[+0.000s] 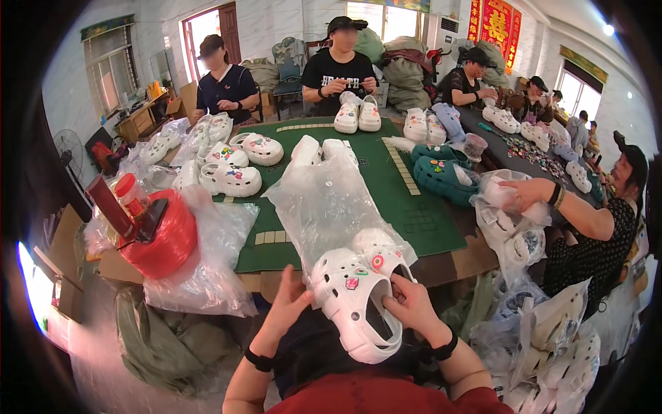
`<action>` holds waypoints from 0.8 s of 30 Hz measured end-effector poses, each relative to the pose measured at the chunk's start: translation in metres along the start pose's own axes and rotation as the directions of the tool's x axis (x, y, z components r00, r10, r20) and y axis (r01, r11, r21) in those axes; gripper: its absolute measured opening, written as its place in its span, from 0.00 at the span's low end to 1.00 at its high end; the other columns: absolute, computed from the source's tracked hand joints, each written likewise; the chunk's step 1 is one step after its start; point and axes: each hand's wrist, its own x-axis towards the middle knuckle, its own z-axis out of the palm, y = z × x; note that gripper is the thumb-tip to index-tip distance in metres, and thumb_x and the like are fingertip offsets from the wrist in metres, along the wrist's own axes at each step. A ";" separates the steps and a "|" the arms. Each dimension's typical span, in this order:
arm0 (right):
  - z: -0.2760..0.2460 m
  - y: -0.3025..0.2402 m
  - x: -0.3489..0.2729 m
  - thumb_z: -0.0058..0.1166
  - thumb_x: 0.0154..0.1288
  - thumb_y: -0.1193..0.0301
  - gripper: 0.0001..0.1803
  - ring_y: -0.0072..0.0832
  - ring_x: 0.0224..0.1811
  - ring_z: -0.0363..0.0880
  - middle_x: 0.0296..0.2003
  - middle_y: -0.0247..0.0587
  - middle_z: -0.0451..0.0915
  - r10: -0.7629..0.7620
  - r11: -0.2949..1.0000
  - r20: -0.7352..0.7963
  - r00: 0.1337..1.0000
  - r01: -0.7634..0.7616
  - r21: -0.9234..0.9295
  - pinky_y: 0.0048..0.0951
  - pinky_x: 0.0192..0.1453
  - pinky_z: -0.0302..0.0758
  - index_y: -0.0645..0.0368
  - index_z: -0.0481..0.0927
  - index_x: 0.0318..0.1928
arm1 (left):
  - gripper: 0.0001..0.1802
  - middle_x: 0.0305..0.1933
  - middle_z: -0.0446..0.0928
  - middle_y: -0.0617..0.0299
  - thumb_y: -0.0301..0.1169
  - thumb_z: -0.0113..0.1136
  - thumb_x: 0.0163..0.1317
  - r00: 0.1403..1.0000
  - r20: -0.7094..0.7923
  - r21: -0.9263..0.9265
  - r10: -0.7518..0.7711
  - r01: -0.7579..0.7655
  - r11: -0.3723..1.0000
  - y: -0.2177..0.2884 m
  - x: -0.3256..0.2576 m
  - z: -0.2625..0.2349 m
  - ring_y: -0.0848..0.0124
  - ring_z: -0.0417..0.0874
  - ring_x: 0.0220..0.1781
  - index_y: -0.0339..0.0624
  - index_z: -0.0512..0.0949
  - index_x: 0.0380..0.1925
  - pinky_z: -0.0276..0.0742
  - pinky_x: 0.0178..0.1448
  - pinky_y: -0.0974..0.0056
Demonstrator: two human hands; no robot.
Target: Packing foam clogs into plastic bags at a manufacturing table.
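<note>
White foam clog (345, 301) is held just off the near table edge by the right hand (416, 308), which is closed on the side of its opening, probably because the rim there gives a sure hold. The left hand (283, 307) is held open beside the toe, thumb spread; whether the clog is touched by it cannot be told. A second clog (376, 243) is placed just beyond; whether it too is pinched by the right hand is unclear. Clear bag (327, 200) is laid flat across the green mat (431, 231), perhaps to keep it within reach. Its thin film is wrinkled and shiny. Both clogs are smooth and round-toed, pierced with holes and dotted with bright charms. Glossy red string (162, 245) is wound into a fat roll at the left.
</note>
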 end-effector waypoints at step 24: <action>0.059 -0.005 0.033 0.63 0.61 0.61 0.32 0.51 0.36 0.80 0.32 0.55 0.79 -0.174 0.961 0.065 0.983 0.183 -0.205 0.46 0.39 0.75 0.67 0.69 0.59 | 0.49 0.63 0.73 0.48 0.19 0.53 0.66 0.993 0.061 0.007 -0.103 0.103 0.995 0.005 -0.043 0.000 0.67 0.78 0.57 0.46 0.33 0.78 0.75 0.59 0.63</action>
